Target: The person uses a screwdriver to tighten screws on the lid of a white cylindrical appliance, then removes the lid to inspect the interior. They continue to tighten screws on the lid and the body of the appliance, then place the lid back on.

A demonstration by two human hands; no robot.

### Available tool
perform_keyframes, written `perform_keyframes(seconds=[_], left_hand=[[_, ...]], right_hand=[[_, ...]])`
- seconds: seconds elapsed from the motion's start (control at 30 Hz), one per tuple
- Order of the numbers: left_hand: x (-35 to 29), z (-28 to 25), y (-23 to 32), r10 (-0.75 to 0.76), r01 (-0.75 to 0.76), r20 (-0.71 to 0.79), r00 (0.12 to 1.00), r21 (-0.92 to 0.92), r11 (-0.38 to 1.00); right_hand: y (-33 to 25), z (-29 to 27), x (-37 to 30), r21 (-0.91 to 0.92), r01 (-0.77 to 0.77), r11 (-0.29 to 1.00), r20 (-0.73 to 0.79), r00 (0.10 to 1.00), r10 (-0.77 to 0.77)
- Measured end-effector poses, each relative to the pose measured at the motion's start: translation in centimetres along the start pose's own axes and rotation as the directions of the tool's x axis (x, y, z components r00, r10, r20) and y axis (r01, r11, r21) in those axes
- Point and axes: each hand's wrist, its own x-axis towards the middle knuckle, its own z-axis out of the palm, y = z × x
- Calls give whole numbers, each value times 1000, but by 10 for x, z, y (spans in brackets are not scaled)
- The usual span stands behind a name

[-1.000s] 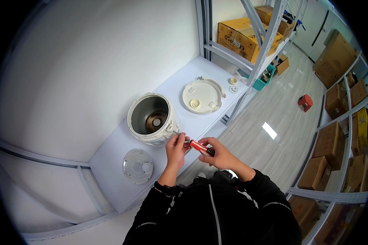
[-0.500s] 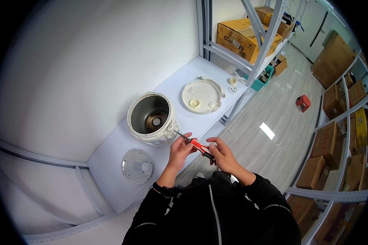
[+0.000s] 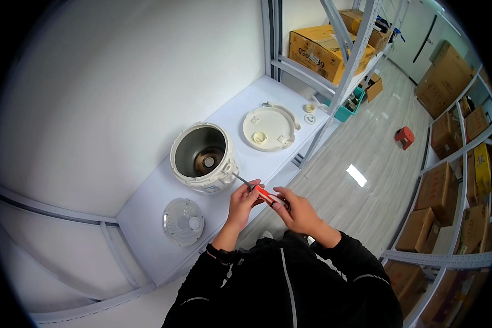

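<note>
Both my hands are closed on a screwdriver (image 3: pixel 264 193) with a red and white handle. My left hand (image 3: pixel 241 204) grips the front of the handle near the shaft, and my right hand (image 3: pixel 298 212) wraps its back end. The shaft points up and left, its tip at the side of a white rice cooker body (image 3: pixel 229 174), by the hinge or latch part of the rim. Inside the cooker the grey cavity is bare, with a brownish bottom and a round centre piece (image 3: pixel 209 162). A round metal inner lid (image 3: pixel 176 225) lies flat nearer to me.
On the white shelf (image 3: pixel 245 98) a detached cream lid (image 3: pixel 263 127) lies behind the cooker, with small round parts (image 3: pixel 310 118) beside it. A grey upright post (image 3: pixel 350 71) rises at the shelf's end. Cartons (image 3: pixel 325 50) fill racks; a red stool (image 3: pixel 404 138) stands on the floor.
My right hand has closed its fingers around the back of the screwdriver handle, covering more of it. The left hand and the cooker stay nearly in place.
</note>
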Motion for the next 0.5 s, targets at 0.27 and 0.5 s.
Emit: perform_keyframes(seconds=[0.27,0.5], left_hand=[[5,-20,-23,54,-57,31,998,97,994],[-2,-10,-19,79,-79,-2,997,85,993]], right_hand=[[-19,4,3,-90,273,958,-57,959,-279],[-1,2,4,-178,212,961,77,976,-202]])
